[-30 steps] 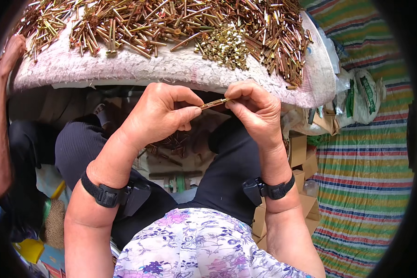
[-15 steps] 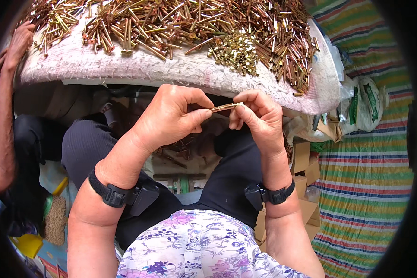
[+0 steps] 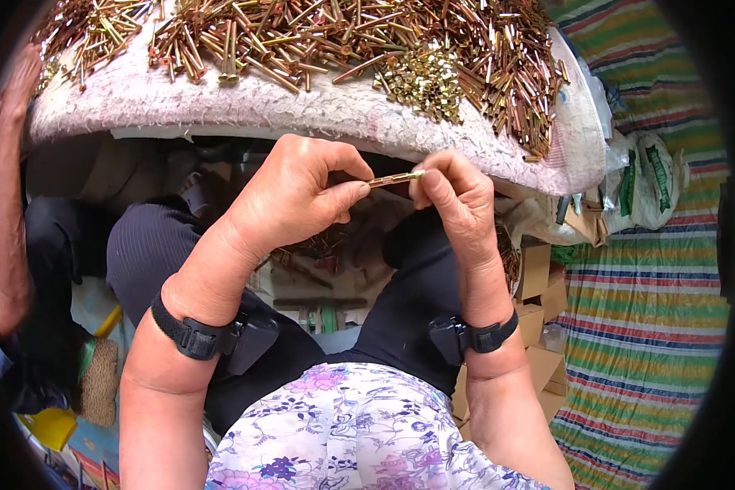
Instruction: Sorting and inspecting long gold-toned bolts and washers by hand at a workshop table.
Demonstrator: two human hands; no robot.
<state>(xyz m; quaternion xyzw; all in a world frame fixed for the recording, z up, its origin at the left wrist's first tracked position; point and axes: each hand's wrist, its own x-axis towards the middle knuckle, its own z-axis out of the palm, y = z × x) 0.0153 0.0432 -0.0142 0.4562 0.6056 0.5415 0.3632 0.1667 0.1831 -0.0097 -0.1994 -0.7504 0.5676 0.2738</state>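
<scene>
Between the thumb and index finger of my left hand [image 3: 298, 184] is a thin, gold-coloured metal bolt [image 3: 390, 179], held almost level above my lap. My right hand [image 3: 459, 196] is closed at the bolt's right end, its thumb and curled fingers around a small shiny piece [image 3: 418, 174] at the tip. Slight blur on the right fingers hides the exact shape of that piece. Beyond my hands, a heap of similar gold-coloured bolts [image 3: 261, 41] covers a cloth-covered work surface [image 3: 237, 110]. A pile of small shiny metal pieces [image 3: 425, 82] lies at the heap's near edge.
A co-worker's arm [image 3: 12, 204] reaches to the surface's left edge. Cardboard boxes [image 3: 539, 318] and a white sack [image 3: 649, 184] stand to the right, beside a striped sheet [image 3: 637, 327]. A woven pad [image 3: 98, 384] is at the lower left.
The right hand's fingers have curled in more tightly at the bolt's end. Both hands have risen slightly, and the bolt tilts a little more. The co-worker's hand has shifted slightly left.
</scene>
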